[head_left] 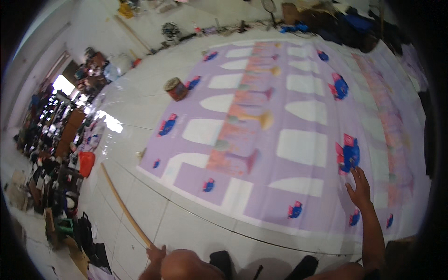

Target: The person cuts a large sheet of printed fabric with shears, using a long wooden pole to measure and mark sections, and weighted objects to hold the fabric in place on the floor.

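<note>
A large lilac printed cloth or sheet (261, 196) lies spread over the tiled floor, with white arches, an orange band and blue-and-pink figures. My right hand (360, 189) is over its right part, beside a blue-and-pink figure; the fingers are stretched out and hold nothing. Whether the palm touches the sheet, I cannot tell. At the lower left, my left hand (156, 253) is closed around the near end of a long wooden stick (122, 205), which slants away over the tiles. My bent knee (179, 265) is just right of that hand.
A round tin (175, 89) stands by the sheet's left edge. Clutter with an orange-red bag (86, 163) lines the left side. A small fan (171, 31) and dark piled cloth (359, 28) are along the far wall. A wooden pole (132, 33) leans there.
</note>
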`<state>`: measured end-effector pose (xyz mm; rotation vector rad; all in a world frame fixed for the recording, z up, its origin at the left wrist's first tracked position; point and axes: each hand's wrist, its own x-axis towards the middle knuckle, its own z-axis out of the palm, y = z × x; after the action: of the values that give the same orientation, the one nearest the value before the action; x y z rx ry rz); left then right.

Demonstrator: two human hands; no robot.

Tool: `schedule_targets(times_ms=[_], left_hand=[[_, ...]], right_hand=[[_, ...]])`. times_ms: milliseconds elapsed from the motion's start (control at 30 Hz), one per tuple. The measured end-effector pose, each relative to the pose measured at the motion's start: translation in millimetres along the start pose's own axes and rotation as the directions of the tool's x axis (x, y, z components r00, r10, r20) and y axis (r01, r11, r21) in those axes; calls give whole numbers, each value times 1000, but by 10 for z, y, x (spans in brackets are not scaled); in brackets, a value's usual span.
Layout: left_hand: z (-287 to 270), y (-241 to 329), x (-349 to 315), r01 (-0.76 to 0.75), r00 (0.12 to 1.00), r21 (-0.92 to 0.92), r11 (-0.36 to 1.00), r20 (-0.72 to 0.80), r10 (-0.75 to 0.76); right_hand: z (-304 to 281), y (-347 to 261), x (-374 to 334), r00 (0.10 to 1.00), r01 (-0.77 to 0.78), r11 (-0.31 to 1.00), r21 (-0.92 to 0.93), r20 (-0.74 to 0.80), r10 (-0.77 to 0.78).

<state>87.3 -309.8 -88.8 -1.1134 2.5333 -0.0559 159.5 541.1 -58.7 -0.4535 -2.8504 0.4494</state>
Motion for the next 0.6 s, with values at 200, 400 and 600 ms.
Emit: schedule_targets(times_ms=[200, 400, 600], left_hand=[[953, -938, 64, 361, 931, -259, 896, 49, -361], [693, -274, -182, -12, 970, -627, 779, -198, -144], [-439, 131, -227, -412, 834, -727, 550, -543, -93]], right_hand=[[-393, -981, 348, 958, 216, 973, 78, 178, -227], [-716, -1867, 789, 820, 514, 858, -3, 296, -490], [-535, -3313, 1003, 535, 736, 650, 192, 425, -731]])
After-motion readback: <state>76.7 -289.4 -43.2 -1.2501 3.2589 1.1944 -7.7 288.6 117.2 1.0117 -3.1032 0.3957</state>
